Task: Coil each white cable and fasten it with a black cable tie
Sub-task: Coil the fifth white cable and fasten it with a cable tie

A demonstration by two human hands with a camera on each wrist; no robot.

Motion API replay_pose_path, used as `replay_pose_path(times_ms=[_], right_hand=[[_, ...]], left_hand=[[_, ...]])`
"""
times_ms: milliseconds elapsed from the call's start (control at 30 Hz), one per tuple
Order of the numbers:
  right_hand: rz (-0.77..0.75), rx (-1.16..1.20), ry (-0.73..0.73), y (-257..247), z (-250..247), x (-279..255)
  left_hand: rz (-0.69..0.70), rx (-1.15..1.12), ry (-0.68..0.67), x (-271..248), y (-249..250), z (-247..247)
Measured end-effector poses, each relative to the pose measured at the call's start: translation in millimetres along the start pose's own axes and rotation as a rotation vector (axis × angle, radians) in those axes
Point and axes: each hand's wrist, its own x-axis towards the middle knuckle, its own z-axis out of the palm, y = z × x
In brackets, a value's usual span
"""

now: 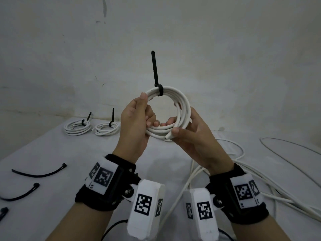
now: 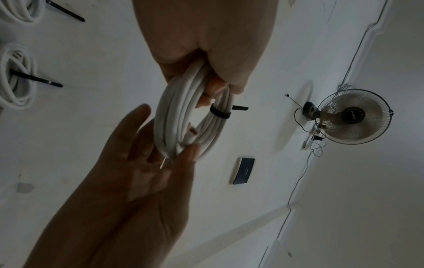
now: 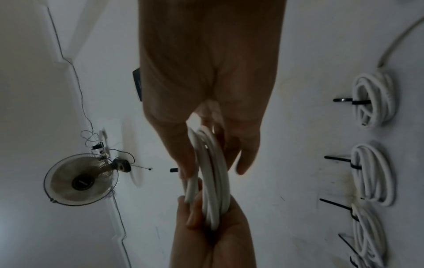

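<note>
Aloft, both hands [image 1: 137, 122] grip tied coil [image 1: 171, 112].

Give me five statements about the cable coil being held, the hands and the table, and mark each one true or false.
1. Both hands hold the coiled white cable above the table. True: the left hand and the right hand each grip it.
2. The held coil has no tie on it. False: a black cable tie wraps its top, tail pointing up.
3. Two tied coils lie at the far left of the table. True.
4. No spare ties remain. False: loose cable ties lie at the near left.
5. Every cable is coiled. False: uncoiled white cable sprawls on the right.
</note>
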Motion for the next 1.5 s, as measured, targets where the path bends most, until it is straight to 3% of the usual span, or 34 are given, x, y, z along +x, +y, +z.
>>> replay_pose_path(times_ms=[333, 833, 1033, 1133, 1500], right_hand=[[-0.080, -0.267, 0.166, 10.6, 6.2, 0.1], [-0.075, -0.378, 0.191, 10.2, -0.2, 0.4], [-0.156, -0.280, 0.276, 6.2, -12.6, 3.8], [-0.206, -0.278, 0.306, 3.8, -15.0, 3.9], [-0.238, -0.379, 0.323, 11.1, -9.5, 4.3]], left_hand=[[-0.034, 0.017, -0.005, 4.4, -2.2, -5.8], [-0.064, 0.171, 0.008, 1.4, -8.7, -6.8], [-0.254, 0.444, -0.164, 2.0, -1.3, -15.0], [-0.269, 0.495, -0.201, -0.1, -2.9, -14.9], [-0.191, 0.496, -0.075, -0.4, -10.1, -14.4]])
